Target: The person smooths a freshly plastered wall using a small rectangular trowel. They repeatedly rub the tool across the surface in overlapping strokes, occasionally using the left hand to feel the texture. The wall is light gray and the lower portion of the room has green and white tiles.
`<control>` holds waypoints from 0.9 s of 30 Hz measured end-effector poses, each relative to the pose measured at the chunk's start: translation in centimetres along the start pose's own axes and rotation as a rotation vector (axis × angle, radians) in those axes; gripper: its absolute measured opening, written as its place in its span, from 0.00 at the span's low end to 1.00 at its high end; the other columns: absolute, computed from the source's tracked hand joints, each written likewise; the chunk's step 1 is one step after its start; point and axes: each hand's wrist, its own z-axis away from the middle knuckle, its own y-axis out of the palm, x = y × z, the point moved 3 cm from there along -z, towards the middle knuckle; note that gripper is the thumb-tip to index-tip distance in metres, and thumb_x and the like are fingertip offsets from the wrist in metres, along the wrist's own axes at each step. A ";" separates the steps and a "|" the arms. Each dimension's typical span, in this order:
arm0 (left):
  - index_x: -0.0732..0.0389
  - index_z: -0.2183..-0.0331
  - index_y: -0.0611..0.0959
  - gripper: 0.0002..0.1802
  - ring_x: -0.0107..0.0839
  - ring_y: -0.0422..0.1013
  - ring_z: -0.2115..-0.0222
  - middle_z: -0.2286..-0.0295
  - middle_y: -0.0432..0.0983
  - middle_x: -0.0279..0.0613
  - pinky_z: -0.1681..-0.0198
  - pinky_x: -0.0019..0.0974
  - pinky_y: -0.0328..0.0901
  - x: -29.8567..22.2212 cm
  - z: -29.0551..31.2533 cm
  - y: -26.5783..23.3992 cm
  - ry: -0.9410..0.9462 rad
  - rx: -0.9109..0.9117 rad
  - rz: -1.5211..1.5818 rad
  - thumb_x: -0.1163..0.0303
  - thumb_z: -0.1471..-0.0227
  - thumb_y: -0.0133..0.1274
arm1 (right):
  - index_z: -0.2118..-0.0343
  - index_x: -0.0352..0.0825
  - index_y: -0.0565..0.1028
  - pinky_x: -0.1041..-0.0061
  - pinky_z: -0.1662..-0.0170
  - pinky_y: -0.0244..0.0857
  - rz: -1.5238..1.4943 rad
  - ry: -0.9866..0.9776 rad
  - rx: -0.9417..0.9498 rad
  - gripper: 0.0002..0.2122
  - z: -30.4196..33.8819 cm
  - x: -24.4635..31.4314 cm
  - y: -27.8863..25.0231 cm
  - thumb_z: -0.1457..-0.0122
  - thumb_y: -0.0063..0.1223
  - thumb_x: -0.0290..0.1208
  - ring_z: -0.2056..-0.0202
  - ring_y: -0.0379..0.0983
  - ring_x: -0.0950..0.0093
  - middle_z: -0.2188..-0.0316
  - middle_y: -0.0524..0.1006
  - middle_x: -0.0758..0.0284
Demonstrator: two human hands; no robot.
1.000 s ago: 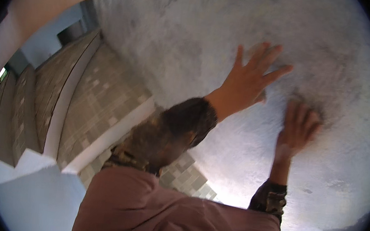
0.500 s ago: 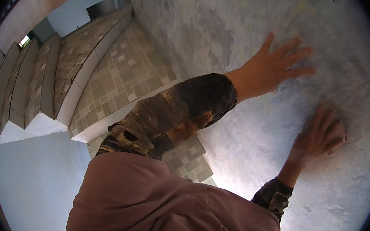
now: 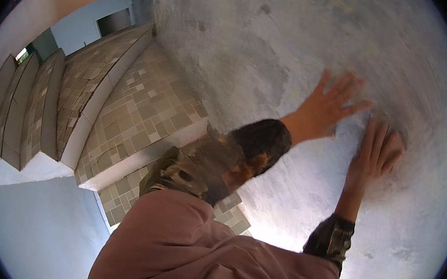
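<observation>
My left hand (image 3: 326, 109) is against the grey, mottled wall (image 3: 232, 49), its fingers spread and slightly blurred, with nothing in it. To the right and a little lower, my right hand (image 3: 374, 148) presses on the same wall. Its fingers are close together over a small brownish, flat-looking patch at their right side. What that is stays unclear, as blur and the fingers cover most of it. Both arms wear dark patterned sleeves (image 3: 261, 143).
Tiled stairs (image 3: 146, 105) with pale edges curve away at the left beside the wall. A light blue wall (image 3: 43, 224) stands below them. A doorway (image 3: 113, 23) shows at the far upper left. My brownish-pink garment (image 3: 217, 257) fills the lower middle.
My left hand has moved down the wall, and my right hand has shifted slightly left and up, so they are closer together. The view has tilted a little.
</observation>
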 end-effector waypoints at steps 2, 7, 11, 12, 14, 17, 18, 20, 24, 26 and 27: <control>0.41 0.37 0.57 0.60 0.50 0.39 0.35 0.35 0.40 0.46 0.40 0.70 0.38 0.4 0.2 0.3 -0.003 -0.015 0.064 0.45 0.70 0.70 | 0.43 0.49 0.69 0.49 0.35 0.40 -0.002 -0.085 -0.035 0.21 0.6 0.8 -0.1 0.41 0.46 0.28 0.37 0.57 0.67 0.40 0.66 0.72; 0.43 0.38 0.60 0.58 0.49 0.40 0.36 0.36 0.42 0.46 0.39 0.68 0.38 1.9 1.1 0.3 0.040 -0.070 0.182 0.42 0.71 0.68 | 0.40 0.49 0.65 0.48 0.36 0.42 0.221 0.102 0.132 0.26 0.2 1.0 1.1 0.45 0.49 0.33 0.38 0.56 0.63 0.40 0.64 0.70; 0.43 0.39 0.61 0.57 0.49 0.41 0.36 0.36 0.43 0.47 0.38 0.67 0.38 4.5 1.8 0.1 0.057 -0.060 0.201 0.41 0.70 0.67 | 0.39 0.49 0.63 0.47 0.36 0.43 0.392 0.045 0.348 0.26 -0.9 3.6 2.6 0.44 0.45 0.29 0.37 0.54 0.62 0.39 0.62 0.68; 0.43 0.39 0.61 0.57 0.49 0.41 0.36 0.36 0.43 0.48 0.38 0.66 0.38 5.5 1.9 0.1 0.057 -0.056 0.200 0.41 0.70 0.67 | 0.39 0.49 0.64 0.48 0.36 0.43 0.309 0.007 0.263 0.26 -1.2 4.6 2.6 0.43 0.44 0.28 0.37 0.54 0.62 0.39 0.63 0.68; 0.44 0.38 0.60 0.57 0.49 0.41 0.36 0.36 0.43 0.48 0.38 0.66 0.38 7.7 2.2 0.2 0.068 -0.054 0.215 0.41 0.69 0.66 | 0.40 0.48 0.65 0.48 0.36 0.43 0.139 -0.101 0.059 0.25 -1.5 6.6 2.2 0.43 0.44 0.27 0.37 0.55 0.63 0.40 0.65 0.67; 0.45 0.38 0.58 0.57 0.50 0.41 0.36 0.36 0.43 0.49 0.38 0.66 0.38 10.1 3.1 0.5 0.074 -0.049 0.215 0.41 0.67 0.66 | 0.43 0.47 0.69 0.48 0.36 0.42 0.240 0.114 0.181 0.22 -2.2 7.4 3.2 0.41 0.42 0.26 0.39 0.59 0.63 0.43 0.69 0.67; 0.46 0.37 0.58 0.57 0.50 0.41 0.36 0.36 0.43 0.50 0.38 0.66 0.38 10.8 3.4 0.6 0.077 -0.049 0.213 0.41 0.66 0.65 | 0.43 0.47 0.69 0.48 0.35 0.41 0.163 0.190 0.038 0.22 -2.5 7.8 3.3 0.41 0.42 0.26 0.39 0.60 0.63 0.44 0.70 0.67; 0.47 0.37 0.58 0.57 0.51 0.42 0.36 0.37 0.43 0.51 0.38 0.66 0.38 12.4 4.2 0.8 0.062 -0.079 0.201 0.41 0.66 0.65 | 0.42 0.47 0.67 0.49 0.35 0.41 0.182 0.104 0.061 0.24 -3.1 9.2 4.4 0.43 0.44 0.26 0.39 0.59 0.63 0.43 0.68 0.67; 0.49 0.37 0.58 0.57 0.53 0.42 0.37 0.37 0.43 0.53 0.38 0.65 0.38 16.6 6.1 1.0 0.039 -0.068 0.183 0.41 0.65 0.64 | 0.41 0.46 0.67 0.47 0.35 0.39 0.221 -0.014 0.195 0.25 -3.2 13.6 6.2 0.45 0.47 0.28 0.38 0.57 0.63 0.42 0.66 0.66; 0.49 0.38 0.58 0.56 0.53 0.42 0.37 0.37 0.44 0.53 0.38 0.65 0.38 18.7 7.1 1.3 0.052 -0.073 0.192 0.42 0.65 0.65 | 0.41 0.46 0.67 0.47 0.35 0.39 0.402 0.122 0.506 0.25 -3.3 14.8 7.3 0.45 0.47 0.28 0.38 0.56 0.63 0.42 0.66 0.66; 0.49 0.38 0.58 0.56 0.54 0.42 0.37 0.37 0.44 0.53 0.39 0.65 0.38 19.6 7.7 1.4 0.066 -0.063 0.204 0.42 0.64 0.65 | 0.42 0.43 0.67 0.46 0.35 0.40 0.141 0.046 0.019 0.24 -4.2 15.9 6.4 0.45 0.46 0.28 0.39 0.58 0.60 0.43 0.68 0.65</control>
